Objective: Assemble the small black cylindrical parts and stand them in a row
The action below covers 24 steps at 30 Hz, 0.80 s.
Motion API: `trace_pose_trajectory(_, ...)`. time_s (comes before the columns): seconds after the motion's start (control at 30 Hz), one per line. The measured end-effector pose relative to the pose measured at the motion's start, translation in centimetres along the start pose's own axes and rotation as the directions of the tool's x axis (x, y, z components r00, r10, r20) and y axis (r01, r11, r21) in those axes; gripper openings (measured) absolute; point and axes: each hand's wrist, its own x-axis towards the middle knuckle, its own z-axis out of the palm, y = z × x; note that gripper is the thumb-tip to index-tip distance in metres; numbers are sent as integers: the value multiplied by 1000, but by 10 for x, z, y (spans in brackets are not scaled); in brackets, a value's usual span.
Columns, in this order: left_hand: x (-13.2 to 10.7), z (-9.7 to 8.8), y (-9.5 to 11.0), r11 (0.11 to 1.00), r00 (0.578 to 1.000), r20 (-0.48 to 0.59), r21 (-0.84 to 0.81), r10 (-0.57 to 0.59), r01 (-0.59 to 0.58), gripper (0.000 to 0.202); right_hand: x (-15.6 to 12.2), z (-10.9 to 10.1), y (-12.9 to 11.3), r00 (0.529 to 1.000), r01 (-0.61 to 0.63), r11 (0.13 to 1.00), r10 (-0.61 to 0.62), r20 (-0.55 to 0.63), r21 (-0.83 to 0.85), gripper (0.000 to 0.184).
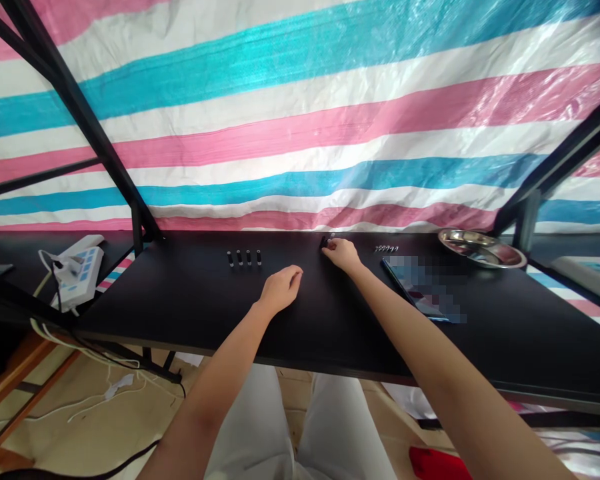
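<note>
My right hand (pixel 344 255) reaches to the far middle of the black table (pixel 325 327). Its fingertips are pinched on a small black piece (pixel 323 243), mostly covered by the fingers; a small pale bit shows just above them. My left hand (pixel 281 289) rests nearer to me with fingers curled in, and nothing shows in it. To its left, several small black cylinders (pixel 239 258) with pale ends form a row. Right of my right hand lies a row of small silvery pieces (pixel 386 249), too small to name.
A dark flat device like a phone or tablet (pixel 405 283), partly blurred out, lies beside my right forearm. Behind it is a shiny metal dish (pixel 515 257). White power strips (pixel 87 275) lie to the left. Black metal frame bars (pixel 87 123) and a striped sheet (pixel 300 133) bound the table.
</note>
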Motion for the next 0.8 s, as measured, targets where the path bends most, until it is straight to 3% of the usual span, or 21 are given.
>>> trace_pose_trajectory(0.6, 0, 0, 1, 1000, 1000, -4, -7, 0, 0, 23, 14, 1, 6, 989, 15, 999, -10, 148, -37, 8)
trace_pose_trajectory(0.8, 0, 2, 0, 1000, 1000, -8, -9, 10, -11, 23, 9, -1, 8, 993, -76, 996, 80, 85, -46, 16)
